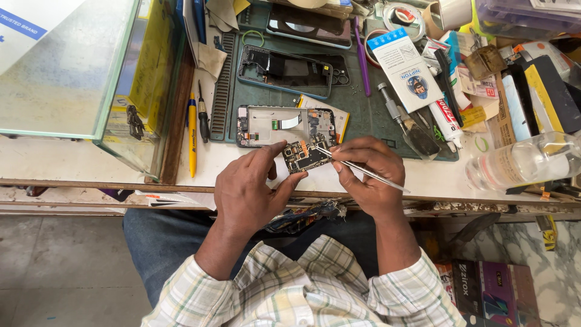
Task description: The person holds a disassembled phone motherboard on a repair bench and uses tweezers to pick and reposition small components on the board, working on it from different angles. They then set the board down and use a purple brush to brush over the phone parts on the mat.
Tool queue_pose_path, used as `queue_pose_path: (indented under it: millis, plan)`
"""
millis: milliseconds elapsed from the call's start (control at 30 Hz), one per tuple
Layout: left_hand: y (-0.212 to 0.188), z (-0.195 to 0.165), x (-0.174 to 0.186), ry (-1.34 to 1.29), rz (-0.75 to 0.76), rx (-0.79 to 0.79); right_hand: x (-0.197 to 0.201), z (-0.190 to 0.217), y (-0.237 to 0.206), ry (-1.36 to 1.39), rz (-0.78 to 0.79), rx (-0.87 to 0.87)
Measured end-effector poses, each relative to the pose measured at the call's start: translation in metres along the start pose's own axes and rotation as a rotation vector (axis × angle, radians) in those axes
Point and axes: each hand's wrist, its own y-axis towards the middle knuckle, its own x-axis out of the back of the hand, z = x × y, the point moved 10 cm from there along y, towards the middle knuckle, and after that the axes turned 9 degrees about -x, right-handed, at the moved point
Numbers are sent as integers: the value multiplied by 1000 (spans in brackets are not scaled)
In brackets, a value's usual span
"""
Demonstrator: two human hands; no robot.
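Pinching circuit board (301,155): left hand (249,192) | right hand (363,175) clamped on tweezers (363,170), tips on board

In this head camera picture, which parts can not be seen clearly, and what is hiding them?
- Circuit board: the small parts on it are too small to tell; its near edge is covered by the left hand.
- Tweezers: the middle of them is hidden inside the right hand, and what the tip touches is too small to see.
- Opened phone frame: its near right corner is behind the board.
- Clear plastic bottle: cut off by the right edge.
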Motion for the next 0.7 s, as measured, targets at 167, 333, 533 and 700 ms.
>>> queue_pose_path:
  millis: [167,333,533,700]
  plan:
    - [0,0,-1,-1,8,4,1,-4,0,-16,-16,-27]
    - [0,-2,-1,17,1,-16,1,-5,0,-34,-18,-31]
    - [0,0,-1,18,16,-7,-1,-5,0,-34,-10,-32]
    - [0,-2,-1,30,10,-23,-1,-6,0,-30,-8,-34]
